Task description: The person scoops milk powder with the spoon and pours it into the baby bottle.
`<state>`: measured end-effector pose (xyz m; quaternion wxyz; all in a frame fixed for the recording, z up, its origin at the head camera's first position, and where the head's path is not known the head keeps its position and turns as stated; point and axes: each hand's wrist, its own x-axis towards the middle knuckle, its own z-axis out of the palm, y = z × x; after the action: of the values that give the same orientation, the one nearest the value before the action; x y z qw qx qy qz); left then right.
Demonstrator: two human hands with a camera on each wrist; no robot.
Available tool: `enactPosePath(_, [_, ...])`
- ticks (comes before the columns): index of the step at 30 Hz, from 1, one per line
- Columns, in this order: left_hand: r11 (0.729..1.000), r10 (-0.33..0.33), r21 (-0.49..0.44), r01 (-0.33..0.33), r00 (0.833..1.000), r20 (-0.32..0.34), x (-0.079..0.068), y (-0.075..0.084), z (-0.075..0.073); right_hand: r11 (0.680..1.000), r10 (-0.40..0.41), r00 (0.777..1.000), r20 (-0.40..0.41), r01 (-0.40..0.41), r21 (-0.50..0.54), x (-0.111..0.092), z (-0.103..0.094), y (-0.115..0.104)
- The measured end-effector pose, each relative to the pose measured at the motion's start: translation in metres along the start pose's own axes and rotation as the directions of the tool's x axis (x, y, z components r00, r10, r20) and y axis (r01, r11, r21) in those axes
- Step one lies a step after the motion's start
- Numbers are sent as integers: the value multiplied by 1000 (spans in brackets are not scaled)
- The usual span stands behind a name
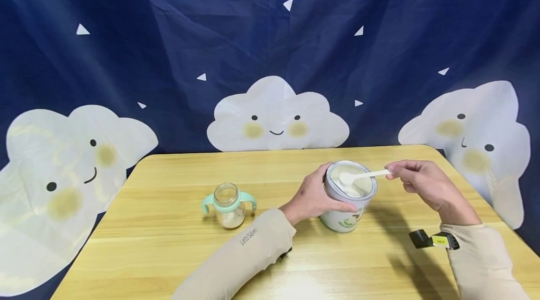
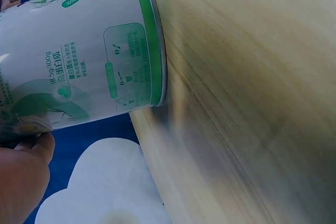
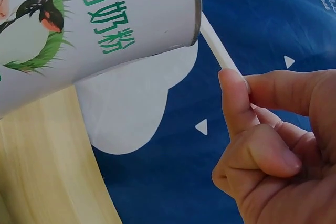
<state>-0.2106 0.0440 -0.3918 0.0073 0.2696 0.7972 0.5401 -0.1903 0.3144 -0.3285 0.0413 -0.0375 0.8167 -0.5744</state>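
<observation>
A white and green milk powder can [image 1: 345,219] stands open on the table with pale powder [image 1: 356,191] inside. My left hand [image 1: 315,197] grips its side, the thumb lying across the front. Between thumb and forefinger, my right hand [image 1: 423,186] pinches the handle of a white scoop [image 1: 373,174], whose bowl is inside the can's mouth over the powder. In the right wrist view the scoop handle [image 3: 223,51] comes out past the can's rim. To the left of the can, a lidless baby bottle [image 1: 226,206] with mint-green handles stands upright, whitish contents at its bottom.
The wooden table [image 1: 168,239] has a rounded far edge, with a dark blue curtain [image 1: 253,33] printed with smiling clouds behind it. A black wrist camera [image 1: 434,240] sits on the right sleeve. My left forearm crosses the table in front of the bottle.
</observation>
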Motion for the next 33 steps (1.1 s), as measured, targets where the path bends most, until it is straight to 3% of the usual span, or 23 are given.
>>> enactPosePath(13, [999, -32, 15, 32, 999, 21, -4, -1, -6, 997, -30, 1000, -1, 30, 70, 0, -2, -5])
enactPosePath(28, [992, -124, -19, 125, 992, 36, -14, -2, -26, 984, -76, 997, 7, 73, 160, 3, 6, -18])
enactPosePath(33, [992, -126, -6, 126, 992, 28, -15, -3, -33, 986, -73, 997, 8, 71, 153, 3, 11, -21])
